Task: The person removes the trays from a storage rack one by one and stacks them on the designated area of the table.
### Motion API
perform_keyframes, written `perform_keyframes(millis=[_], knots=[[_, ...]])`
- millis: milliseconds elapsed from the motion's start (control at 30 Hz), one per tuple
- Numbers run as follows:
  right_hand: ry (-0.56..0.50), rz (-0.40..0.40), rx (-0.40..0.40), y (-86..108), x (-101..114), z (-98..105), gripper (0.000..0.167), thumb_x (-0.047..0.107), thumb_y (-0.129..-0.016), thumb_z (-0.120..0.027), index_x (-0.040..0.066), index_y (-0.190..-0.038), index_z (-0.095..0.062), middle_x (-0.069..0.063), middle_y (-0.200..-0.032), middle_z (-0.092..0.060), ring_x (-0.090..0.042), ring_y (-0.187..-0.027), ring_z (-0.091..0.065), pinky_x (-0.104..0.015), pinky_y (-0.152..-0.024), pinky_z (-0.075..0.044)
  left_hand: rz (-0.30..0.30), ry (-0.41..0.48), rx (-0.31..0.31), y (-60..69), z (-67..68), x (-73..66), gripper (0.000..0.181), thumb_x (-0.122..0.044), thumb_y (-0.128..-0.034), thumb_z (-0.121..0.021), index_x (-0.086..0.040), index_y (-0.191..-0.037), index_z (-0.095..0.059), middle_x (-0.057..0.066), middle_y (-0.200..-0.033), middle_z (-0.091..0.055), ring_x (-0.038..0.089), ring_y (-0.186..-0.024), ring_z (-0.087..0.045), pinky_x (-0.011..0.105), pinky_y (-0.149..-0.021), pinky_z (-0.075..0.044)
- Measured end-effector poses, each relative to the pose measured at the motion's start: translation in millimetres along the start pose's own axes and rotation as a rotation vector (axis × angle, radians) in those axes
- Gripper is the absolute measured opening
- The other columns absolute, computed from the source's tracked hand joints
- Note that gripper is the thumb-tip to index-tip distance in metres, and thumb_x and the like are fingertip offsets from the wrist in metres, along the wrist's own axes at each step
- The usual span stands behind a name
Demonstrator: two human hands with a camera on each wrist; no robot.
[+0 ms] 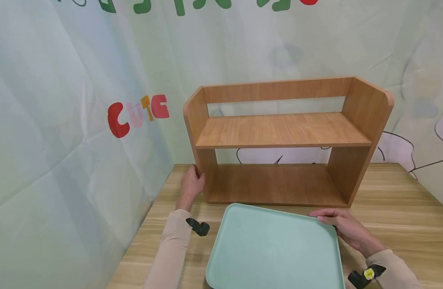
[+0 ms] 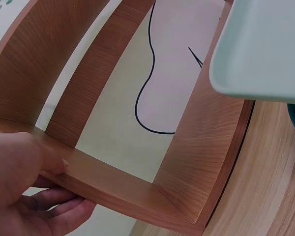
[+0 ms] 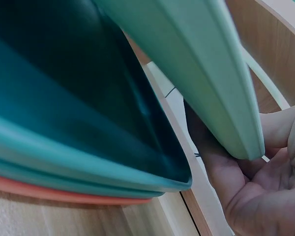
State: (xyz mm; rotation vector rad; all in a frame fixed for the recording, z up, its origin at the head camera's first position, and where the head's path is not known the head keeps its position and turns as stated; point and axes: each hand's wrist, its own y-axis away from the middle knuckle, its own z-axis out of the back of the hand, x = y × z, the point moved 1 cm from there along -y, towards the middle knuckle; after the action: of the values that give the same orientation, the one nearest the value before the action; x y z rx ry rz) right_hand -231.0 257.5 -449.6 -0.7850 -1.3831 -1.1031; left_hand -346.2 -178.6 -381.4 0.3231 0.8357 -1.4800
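Observation:
My left hand (image 1: 191,186) grips the front edge of the left side panel of a two-tier wooden desk shelf (image 1: 282,130). In the left wrist view, its thumb lies on the inner side of that panel (image 2: 103,179) and the fingers on the outer side. A mint-green tray (image 1: 275,249) is held at its far right corner by my right hand (image 1: 349,229), with the thumb on top and fingers beneath. Under the raised tray, the right wrist view shows dark teal trays (image 3: 78,164) stacked over a coral tray (image 3: 78,196).
The shelf stands toward the back of a wood-grain table (image 1: 398,216), its two boards bare. Behind it and along the left hangs a printed cloth (image 1: 80,180) with coloured letters. Dark camera mounts (image 1: 199,226) sit on both wrists.

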Motion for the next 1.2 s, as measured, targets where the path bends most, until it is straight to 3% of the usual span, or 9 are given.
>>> perform_keyframes(millis=[267, 567, 1200], knots=[[-0.005, -0.014, 0.026, -1.6, -2.7, 2.2, 0.037, 0.019, -0.096, -0.055, -0.003, -0.125, -0.058, -0.004, -0.119, -0.065, -0.013, -0.1, -0.064, -0.032, -0.082, -0.053, 0.01, 0.001, 0.005, 0.3, -0.7, -0.7, 0.028, -0.013, -0.0937, -0.054, 0.002, -0.117, -0.051, 0.021, -0.11, -0.061, 0.029, -0.095, -0.06, 0.04, -0.077, -0.05], [0.01, -0.016, 0.052, -1.1, -2.5, 2.8, 0.04, 0.021, -0.095, -0.055, -0.005, -0.126, -0.056, -0.005, -0.118, -0.066, -0.015, -0.098, -0.064, -0.034, -0.081, -0.053, 0.0, -0.001, 0.001, 0.7, -0.6, 0.4, 0.025, -0.013, -0.0936, -0.055, 0.002, -0.113, -0.052, 0.02, -0.106, -0.062, 0.029, -0.09, -0.06, 0.039, -0.073, -0.049], [0.061, -0.012, 0.067, -5.6, -4.8, 2.0, 0.04, 0.02, -0.094, -0.056, -0.005, -0.125, -0.057, -0.007, -0.116, -0.067, -0.016, -0.095, -0.064, -0.034, -0.079, -0.053, 0.008, 0.01, 0.008, 0.8, -1.6, 0.3, 0.028, -0.013, -0.0941, -0.054, 0.002, -0.118, -0.05, 0.021, -0.111, -0.061, 0.029, -0.095, -0.06, 0.04, -0.076, -0.05]])
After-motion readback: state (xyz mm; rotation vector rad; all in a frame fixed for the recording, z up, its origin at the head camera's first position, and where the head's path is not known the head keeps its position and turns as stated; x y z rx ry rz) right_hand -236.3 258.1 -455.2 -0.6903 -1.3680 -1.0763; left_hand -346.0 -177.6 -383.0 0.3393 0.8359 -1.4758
